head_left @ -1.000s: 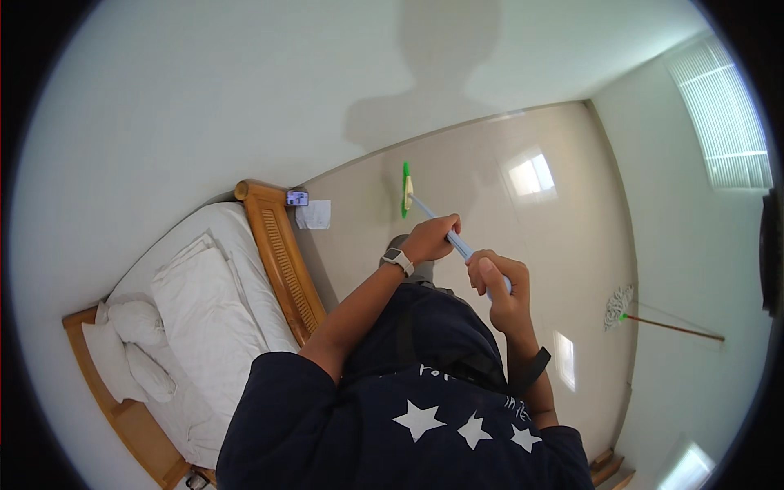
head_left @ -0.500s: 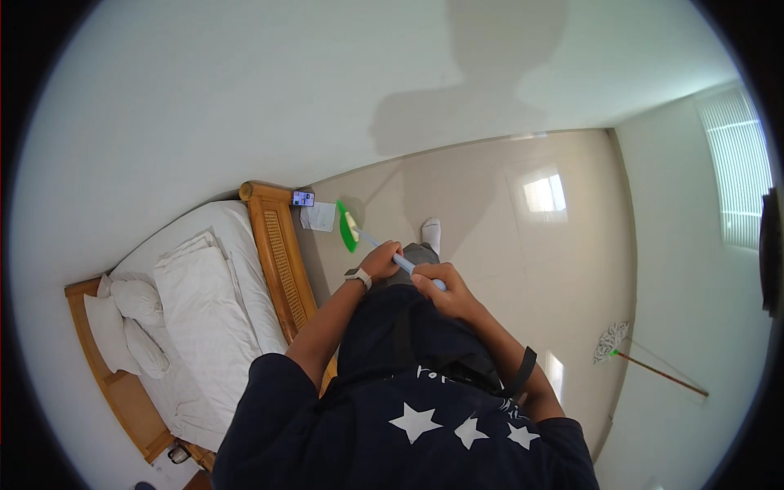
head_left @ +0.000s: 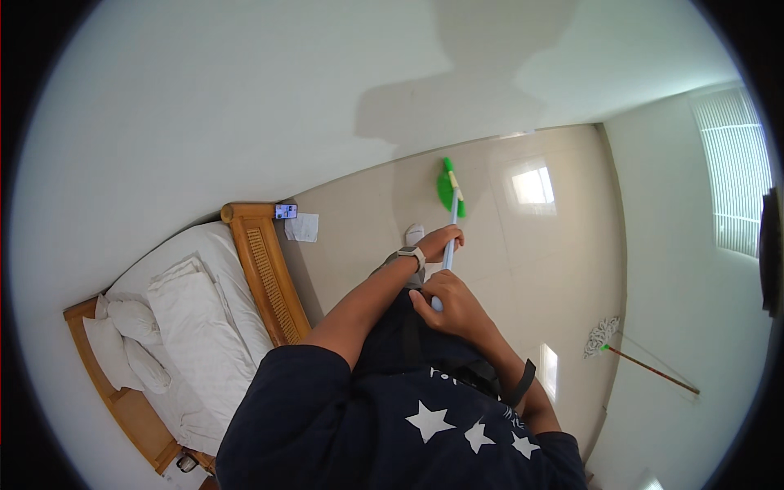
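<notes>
A broom (head_left: pixel 447 189) with a green bristle head and a pale blue handle reaches away from me over the glossy beige floor tiles. My left hand (head_left: pixel 441 242), with a watch at its wrist, is wrapped round the handle partway along. Closer to my body, my right hand (head_left: pixel 451 300) grips the handle near its end, and the tip pokes out below the fingers. The broom head is down at the floor, a short way out from the far wall. Beside the handle, one foot in a white sock (head_left: pixel 415 233) shows partly.
On the left stands a wooden bed frame (head_left: pixel 255 269) with white bedding (head_left: pixel 196 327). By its corner are a phone (head_left: pixel 286 211) and white paper (head_left: pixel 302 228). A string mop (head_left: pixel 602 338) leans against the right wall (head_left: pixel 665 302), below a window with blinds (head_left: pixel 731 167).
The broom head has swept from near the bed corner to the right, away from the paper. My left hand has swung right with the handle, while my right hand stays near its end.
</notes>
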{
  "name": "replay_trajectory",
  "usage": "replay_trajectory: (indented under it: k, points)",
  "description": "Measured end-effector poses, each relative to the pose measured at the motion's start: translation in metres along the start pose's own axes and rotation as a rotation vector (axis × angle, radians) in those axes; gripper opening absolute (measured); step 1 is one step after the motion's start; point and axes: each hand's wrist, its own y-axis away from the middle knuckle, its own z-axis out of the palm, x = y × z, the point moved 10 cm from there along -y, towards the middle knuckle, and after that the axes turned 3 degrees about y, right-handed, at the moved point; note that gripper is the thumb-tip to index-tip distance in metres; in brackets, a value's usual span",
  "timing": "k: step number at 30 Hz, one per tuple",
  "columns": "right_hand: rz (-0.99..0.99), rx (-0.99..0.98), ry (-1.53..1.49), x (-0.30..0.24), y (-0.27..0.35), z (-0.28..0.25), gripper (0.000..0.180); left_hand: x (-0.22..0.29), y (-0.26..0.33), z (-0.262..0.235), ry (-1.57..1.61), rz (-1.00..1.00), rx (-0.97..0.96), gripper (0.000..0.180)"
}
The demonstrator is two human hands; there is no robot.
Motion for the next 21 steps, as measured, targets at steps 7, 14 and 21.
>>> replay_trajectory:
  k: [7, 14, 21]
  points:
    - [0.045, 0.044, 0.006, -0.031, -0.003, -0.077, 0.029, 0.075, -0.037, -0.016, -0.173, 0.106, 0.070, 0.007]
    - [0.049, 0.033, -0.203, -0.042, -0.002, -0.106, 0.034, 0.114, -0.002, -0.046, -0.256, -0.078, 0.086, 0.019]
    - [-0.019, -0.112, -0.433, 0.005, -0.035, -0.050, 0.017, 0.051, 0.078, -0.112, -0.323, -0.249, 0.400, 0.026]
